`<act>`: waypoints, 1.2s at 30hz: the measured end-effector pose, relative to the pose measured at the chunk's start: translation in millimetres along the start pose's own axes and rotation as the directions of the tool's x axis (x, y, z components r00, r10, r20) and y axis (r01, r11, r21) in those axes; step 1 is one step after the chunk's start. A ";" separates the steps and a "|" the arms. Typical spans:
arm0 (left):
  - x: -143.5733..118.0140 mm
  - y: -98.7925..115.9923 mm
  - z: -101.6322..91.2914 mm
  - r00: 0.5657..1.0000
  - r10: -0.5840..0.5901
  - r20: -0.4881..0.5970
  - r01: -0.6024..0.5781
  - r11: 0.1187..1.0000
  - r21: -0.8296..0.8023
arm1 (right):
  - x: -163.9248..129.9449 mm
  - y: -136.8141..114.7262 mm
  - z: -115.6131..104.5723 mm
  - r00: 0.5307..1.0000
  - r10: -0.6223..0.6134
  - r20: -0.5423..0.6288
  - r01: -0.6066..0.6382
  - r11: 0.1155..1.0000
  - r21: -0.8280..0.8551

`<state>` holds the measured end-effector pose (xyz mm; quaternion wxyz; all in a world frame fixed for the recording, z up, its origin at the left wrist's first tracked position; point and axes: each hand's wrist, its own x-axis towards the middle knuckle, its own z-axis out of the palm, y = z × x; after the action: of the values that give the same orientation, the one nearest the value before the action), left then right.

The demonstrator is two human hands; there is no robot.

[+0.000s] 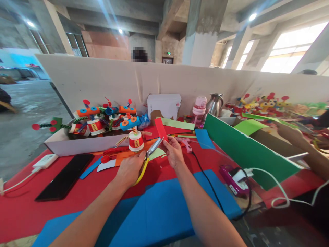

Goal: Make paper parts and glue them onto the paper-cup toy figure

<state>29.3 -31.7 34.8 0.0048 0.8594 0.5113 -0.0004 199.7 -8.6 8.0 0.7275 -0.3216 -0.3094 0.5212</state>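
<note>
My left hand (130,168) grips yellow-handled scissors (149,156), blades open and pointing up to the right. My right hand (174,151) pinches a red strip of paper (161,128) upright, its lower edge between the scissor blades. Just behind the scissors stands a white paper cup (136,140) with a red label and spring-like arms. Both hands hover over a red table covering (28,206) and a large blue sheet (164,209).
A black phone (65,176) and white power bank (45,160) lie left. A box of paper-cup figures (102,120) sits behind. A green board (246,151), a purple glue gun (232,178) with cables, a pink bottle (199,109), a kettle (214,104) stand right. Another person's arm (305,147) reaches in at far right.
</note>
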 end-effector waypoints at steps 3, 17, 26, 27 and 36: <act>0.1 -1.3 0.3 1.000 0.009 -0.023 -0.009 1.000 0.016 | 0.8 1.2 -1.4 1.000 0.019 -0.014 -0.019 1.000 0.012; -0.6 -1.0 -0.7 1.000 0.010 -0.004 -0.010 1.000 -0.002 | 2.9 3.0 -4.3 0.999 0.031 -0.044 -0.032 0.999 -0.022; 0.1 -3.1 0.0 1.000 0.015 -0.005 -0.015 1.000 0.002 | 3.2 1.0 -3.4 0.997 0.032 -0.067 -0.033 0.999 -0.020; 0.0 -3.2 -0.3 1.000 0.015 -0.005 -0.015 1.000 0.005 | 3.3 0.4 -3.4 0.997 0.030 -0.069 -0.032 0.999 -0.019; -0.2 -2.6 -1.6 1.000 0.022 -0.001 -0.022 0.999 0.042 | 4.0 -2.0 -4.5 0.996 0.016 -0.090 -0.021 0.998 -0.053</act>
<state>26.9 -30.7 36.3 -0.0136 0.8648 0.5018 -0.0102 205.4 -5.9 7.4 0.7266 -0.3672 -0.2874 0.5045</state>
